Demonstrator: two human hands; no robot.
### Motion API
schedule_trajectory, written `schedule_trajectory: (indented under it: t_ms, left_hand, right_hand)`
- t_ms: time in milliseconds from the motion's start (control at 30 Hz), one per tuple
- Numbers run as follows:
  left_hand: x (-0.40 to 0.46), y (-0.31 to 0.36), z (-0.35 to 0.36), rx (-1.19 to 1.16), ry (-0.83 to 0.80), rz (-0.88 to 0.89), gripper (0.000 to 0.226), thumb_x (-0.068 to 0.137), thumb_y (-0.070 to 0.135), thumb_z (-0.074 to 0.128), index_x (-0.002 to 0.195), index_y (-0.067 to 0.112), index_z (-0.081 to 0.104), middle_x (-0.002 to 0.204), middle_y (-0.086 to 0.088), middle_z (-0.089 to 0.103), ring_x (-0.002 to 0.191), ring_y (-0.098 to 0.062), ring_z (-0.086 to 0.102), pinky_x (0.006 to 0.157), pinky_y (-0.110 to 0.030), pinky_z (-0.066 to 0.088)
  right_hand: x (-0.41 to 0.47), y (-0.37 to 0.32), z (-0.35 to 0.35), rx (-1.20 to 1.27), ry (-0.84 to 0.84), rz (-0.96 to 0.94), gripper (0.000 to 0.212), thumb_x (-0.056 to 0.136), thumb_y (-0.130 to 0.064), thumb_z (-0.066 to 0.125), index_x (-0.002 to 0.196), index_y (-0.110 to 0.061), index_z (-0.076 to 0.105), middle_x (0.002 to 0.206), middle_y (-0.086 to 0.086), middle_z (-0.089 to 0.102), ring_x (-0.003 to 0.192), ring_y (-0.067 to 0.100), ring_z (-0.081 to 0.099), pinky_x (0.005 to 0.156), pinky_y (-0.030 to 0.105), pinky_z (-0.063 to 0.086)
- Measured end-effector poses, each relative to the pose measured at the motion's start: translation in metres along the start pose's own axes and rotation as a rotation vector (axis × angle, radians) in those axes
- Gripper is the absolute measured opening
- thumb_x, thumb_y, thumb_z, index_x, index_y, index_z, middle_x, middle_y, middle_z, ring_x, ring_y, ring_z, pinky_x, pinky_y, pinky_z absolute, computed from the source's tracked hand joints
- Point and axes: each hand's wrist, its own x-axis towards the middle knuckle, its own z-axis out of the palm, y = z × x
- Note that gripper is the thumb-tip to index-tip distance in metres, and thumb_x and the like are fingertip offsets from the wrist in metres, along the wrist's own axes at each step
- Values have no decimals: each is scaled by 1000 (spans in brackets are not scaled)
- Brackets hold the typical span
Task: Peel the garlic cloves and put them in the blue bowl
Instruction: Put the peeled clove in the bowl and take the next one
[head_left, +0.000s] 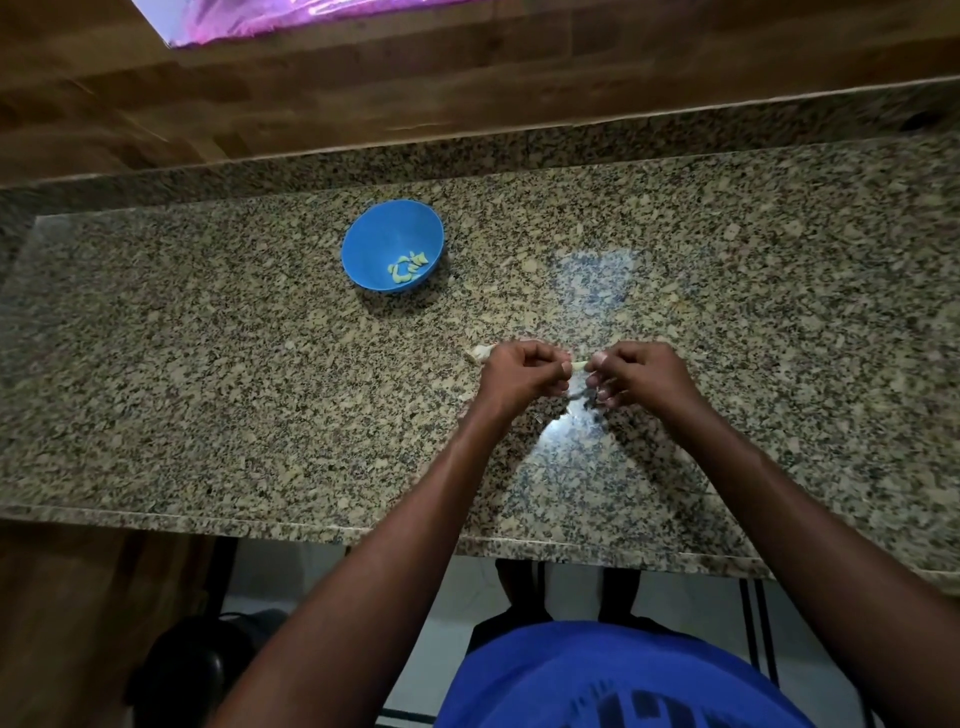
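At centre frame above the counter (208, 364), both hands (524, 374) (639, 374) pinch one garlic clove (579, 365), small, light, probably slippery, best held by its ends.

Dim overall; overhead glare on granite counter (592, 280); edges bowed, soft focus.

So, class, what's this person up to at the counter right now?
A person stands at a granite counter peeling garlic. The left hand and the right hand pinch a single pale clove between them, just above the surface. Farther back, to the left, a blue bowl already holds several peeled cloves. A pale scrap, perhaps skin or another clove, lies beside the left hand.
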Motion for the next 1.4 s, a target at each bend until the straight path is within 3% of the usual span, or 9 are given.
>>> schedule_trajectory:
  t_ms: [334,467,667,801,901,1034,1168,1235,1401]
  left_hand:
    - [10,-13,-4,70,60,53,14,90,-2,72,101,7,75,96,-18,75,84,-20,73,80,-37,64]
    - [15,-29,-3,431,211,124,14,97,9,67,109,12,75,104,-6,76,91,-16,73,83,-38,64]
    - [5,-56,7,1013,250,405,30,96,8,63,125,12,66,119,-5,62,104,-19,51,85,-34,51]
    - [3,-62,2,1048,223,430,43,88,-4,68,130,9,64,124,-7,62,106,-21,52,88,-37,53]
    - [1,-63,1,1015,222,426,47,90,-9,66,134,8,63,128,-7,63,111,-21,53,90,-37,55]
    - [-2,-60,-1,987,216,411,43,96,9,68,138,11,60,132,-5,61,115,-20,52,96,-35,52]
    - [-3,-49,12,1042,120,404,53,94,33,71,142,17,57,139,-7,56,121,-23,48,101,-38,47]
    - [-3,-46,21,1082,91,429,47,91,33,74,135,19,63,135,-7,58,116,-22,49,95,-38,50]
    - [-11,-59,19,1099,218,499,11,92,6,73,84,13,70,87,-1,61,80,-17,50,57,-38,52]
  right_hand:
    - [19,1,3,205,25,119,18,90,-5,74,101,8,68,90,20,76,74,31,73,64,30,62]
    - [34,-4,7,236,70,162,14,88,4,73,100,9,67,96,19,76,78,32,73,63,30,62]
    - [78,-15,22,-35,80,176,7,85,5,75,86,-1,71,93,15,77,73,27,74,63,39,64]
    - [106,-24,43,-200,104,96,11,78,-6,86,84,-9,77,92,5,78,79,20,75,71,34,63]
    - [107,-31,48,-452,129,-21,19,80,-20,87,96,-12,80,88,0,75,77,13,68,61,18,48]
    - [85,-23,33,-588,120,-120,14,91,-11,75,105,-10,79,103,7,78,82,15,69,75,23,50]
    - [45,5,6,-836,56,-233,12,94,-12,69,101,-14,79,100,5,76,80,17,65,71,24,50]
    - [24,19,0,-914,7,-276,4,90,-18,76,93,-15,75,96,2,67,81,17,58,67,27,43]
    - [-4,44,4,-891,-4,-367,21,82,-13,84,101,-12,74,97,5,64,81,19,58,67,26,42]
